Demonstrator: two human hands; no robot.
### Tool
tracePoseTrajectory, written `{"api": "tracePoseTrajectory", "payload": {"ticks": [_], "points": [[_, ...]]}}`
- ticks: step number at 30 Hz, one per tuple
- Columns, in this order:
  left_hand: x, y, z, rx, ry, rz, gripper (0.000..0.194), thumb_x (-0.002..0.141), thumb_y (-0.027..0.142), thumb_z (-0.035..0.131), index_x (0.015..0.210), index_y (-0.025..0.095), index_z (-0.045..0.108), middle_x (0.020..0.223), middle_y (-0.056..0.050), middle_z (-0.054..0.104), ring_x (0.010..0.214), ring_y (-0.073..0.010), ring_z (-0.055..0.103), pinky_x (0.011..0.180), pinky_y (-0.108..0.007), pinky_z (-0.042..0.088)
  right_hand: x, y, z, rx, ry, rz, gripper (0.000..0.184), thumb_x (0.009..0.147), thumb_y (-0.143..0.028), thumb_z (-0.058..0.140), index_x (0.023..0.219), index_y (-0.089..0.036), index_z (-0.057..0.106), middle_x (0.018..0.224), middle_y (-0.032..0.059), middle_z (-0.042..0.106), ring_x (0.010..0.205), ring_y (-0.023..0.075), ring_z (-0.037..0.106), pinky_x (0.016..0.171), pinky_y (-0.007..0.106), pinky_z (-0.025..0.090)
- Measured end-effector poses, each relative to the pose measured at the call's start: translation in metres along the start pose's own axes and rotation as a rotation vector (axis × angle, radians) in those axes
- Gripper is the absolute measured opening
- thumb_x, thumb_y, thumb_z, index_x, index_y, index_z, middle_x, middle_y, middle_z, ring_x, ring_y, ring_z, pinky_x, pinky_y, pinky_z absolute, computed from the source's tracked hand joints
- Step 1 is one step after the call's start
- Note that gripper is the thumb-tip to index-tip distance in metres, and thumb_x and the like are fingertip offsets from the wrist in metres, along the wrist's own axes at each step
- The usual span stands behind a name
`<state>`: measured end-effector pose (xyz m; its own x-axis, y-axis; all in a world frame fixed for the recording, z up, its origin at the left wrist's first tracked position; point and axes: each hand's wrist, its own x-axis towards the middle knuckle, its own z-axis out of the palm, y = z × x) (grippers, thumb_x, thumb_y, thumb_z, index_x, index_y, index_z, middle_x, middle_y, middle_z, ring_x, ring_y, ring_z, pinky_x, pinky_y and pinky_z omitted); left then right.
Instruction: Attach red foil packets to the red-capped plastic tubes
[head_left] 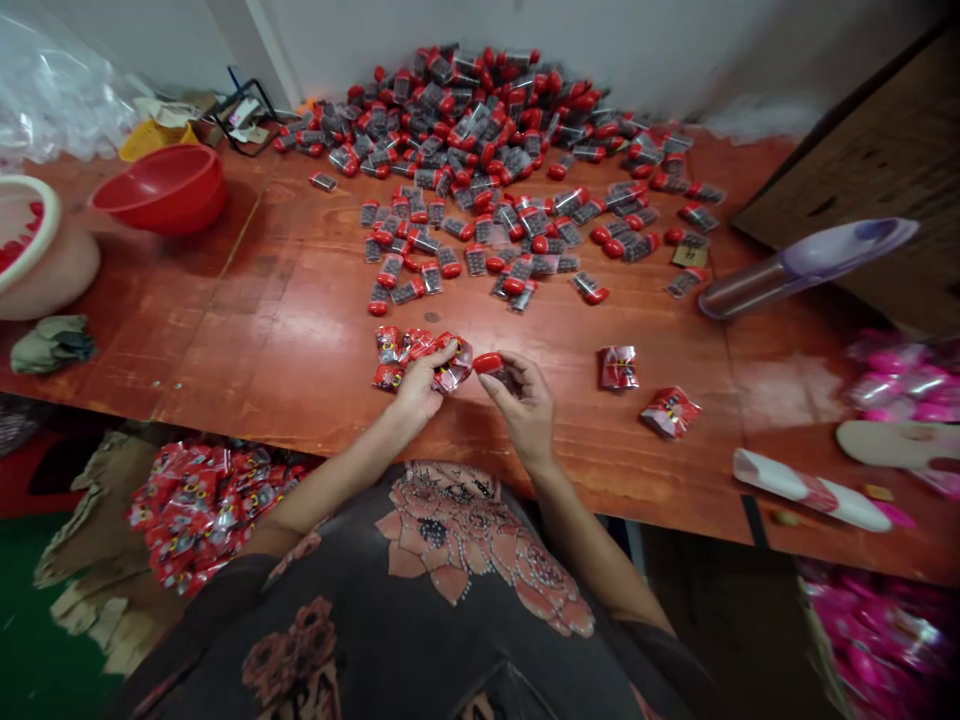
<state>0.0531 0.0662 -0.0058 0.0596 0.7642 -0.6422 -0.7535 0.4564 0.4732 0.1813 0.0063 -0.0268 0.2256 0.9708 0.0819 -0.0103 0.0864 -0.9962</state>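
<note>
My left hand [416, 392] is curled nearly closed, its fingers pressed over a bunch of crinkled red-printed film sachets [390, 348]; the sachets are glossy, creased and partly transparent, and they rest on the table while I hold them. My right hand [526, 412] is mostly closed in a pinch around a capsule-shaped container [499, 370]; its smooth red cap shows at my fingertips, and its dark body is partly hidden by my fingers. Both hands are close together, just apart, at the near edge of a varnished red-brown plank table [247, 330]. Farther along the boards lies a scattered heap of matching capsule containers [450, 130], with rounded red caps and clear ribbed bodies holding dark contents; they lie at all angles against the wall. Two sealed sachets [619, 367] lie flat to my right; a smooth red plastic bowl [161, 190] sits far left; a lilac-and-clear plastic scoop [810, 265] lies at the right; below the table edge, a mass of red sachets [202, 510] lies on creased cardboard [97, 570].
</note>
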Motion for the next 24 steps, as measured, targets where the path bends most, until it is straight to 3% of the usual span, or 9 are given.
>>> {"api": "tracePoseTrajectory", "payload": {"ticks": [8,11,15,18,21,24], "points": [[-0.010,-0.004,-0.001,0.020,-0.018,0.039,0.023,0.069,0.000,0.075,0.087,0.014,0.072,0.076,-0.005,0.070,0.071,-0.0160,0.067,0.075,-0.032,0.052,-0.006,-0.011,-0.001,-0.298,0.103,-0.106,0.032,0.085,-0.032,0.066,0.117,-0.030,0.066,0.107,0.0039,0.062,0.095,0.0199,0.062,0.089,0.041,0.053],[-0.013,-0.004,-0.001,0.054,-0.024,0.119,0.026,0.067,0.000,0.077,0.086,0.016,0.072,0.074,-0.004,0.070,0.074,-0.0177,0.067,0.075,-0.033,0.052,-0.009,-0.014,0.001,-0.251,0.074,-0.078,0.031,0.085,-0.032,0.067,0.116,-0.031,0.068,0.104,0.0035,0.063,0.093,0.0197,0.062,0.088,0.041,0.053],[-0.018,-0.007,-0.001,0.106,-0.071,0.205,0.024,0.064,0.002,0.079,0.081,0.017,0.071,0.073,-0.002,0.069,0.078,-0.0180,0.067,0.077,-0.033,0.052,-0.012,-0.016,0.004,-0.067,-0.028,0.068,0.031,0.084,-0.034,0.067,0.115,-0.031,0.069,0.105,0.0033,0.064,0.089,0.0185,0.062,0.079,0.039,0.056],[-0.022,-0.008,-0.003,0.148,-0.136,0.247,0.022,0.060,0.008,0.083,0.074,0.018,0.069,0.074,-0.001,0.070,0.076,-0.0169,0.067,0.077,-0.033,0.052,-0.012,-0.016,0.005,0.024,-0.033,0.143,0.038,0.081,-0.033,0.070,0.119,-0.029,0.066,0.104,0.0032,0.066,0.088,0.0178,0.063,0.077,0.036,0.057],[-0.027,-0.007,-0.004,0.207,-0.193,0.299,0.025,0.054,0.012,0.088,0.069,0.017,0.068,0.072,0.001,0.069,0.070,-0.0146,0.066,0.073,-0.030,0.052,-0.011,-0.017,0.004,0.076,0.008,0.147,0.044,0.074,-0.030,0.077,0.115,-0.027,0.064,0.098,0.0017,0.067,0.089,0.0180,0.065,0.081,0.037,0.056],[-0.031,-0.006,-0.002,0.246,-0.206,0.357,0.026,0.052,0.014,0.089,0.066,0.017,0.068,0.069,0.002,0.069,0.065,-0.0122,0.064,0.069,-0.027,0.051,-0.013,-0.021,0.003,0.073,0.015,0.118,0.033,0.072,-0.030,0.079,0.102,-0.025,0.066,0.093,0.0012,0.068,0.087,0.0180,0.066,0.083,0.038,0.056]]}}
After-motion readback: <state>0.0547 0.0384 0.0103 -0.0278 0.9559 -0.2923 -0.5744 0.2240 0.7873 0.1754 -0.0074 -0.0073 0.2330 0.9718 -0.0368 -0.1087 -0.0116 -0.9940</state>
